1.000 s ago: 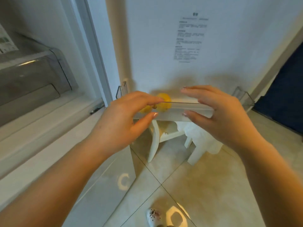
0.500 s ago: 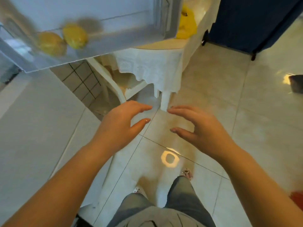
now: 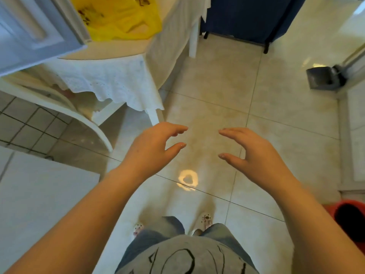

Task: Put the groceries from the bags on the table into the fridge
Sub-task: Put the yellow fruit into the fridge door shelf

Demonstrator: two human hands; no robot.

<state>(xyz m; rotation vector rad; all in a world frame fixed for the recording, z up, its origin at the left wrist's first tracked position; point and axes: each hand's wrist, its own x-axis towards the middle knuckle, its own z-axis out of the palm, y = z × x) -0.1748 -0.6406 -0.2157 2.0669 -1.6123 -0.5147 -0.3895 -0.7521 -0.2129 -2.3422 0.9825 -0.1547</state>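
Both your grips are empty: left hand (image 3: 152,149) and right hand (image 3: 256,155) hang side by side over the floor tiles (image 3: 217,91), fingers spread and loosely bent, thumbs apart from the fingers, palms facing each other with a bare gap between them. Nothing in either one. Below them are your own legs and shoes, then a bright ring of reflected light on the tile. The thing you want is the yellow bag (image 3: 122,18), up and to the left of both hands, well apart from them, lying slumped on the desk (image 3: 110,50) under the white lace cloth (image 3: 110,82). Its bulk spreads roughly left to right across the desk top, crumpled, with no handle I can pick out; contents aren't visible from here. Left hand is the nearer one, sitting just past the desk's near corner and leg; right hand has to cross over the gap to get there. I'd judge the next reach goes forward and left, with the left hand leading. Watch the open fridge door (image 3: 37,30) at top left: its lower corner overlaps the bag's left edge in this view, so I can't tell how much clearance you have on that side. Dark blue furniture (image 3: 246,14) stands beyond the desk, clear of the path.
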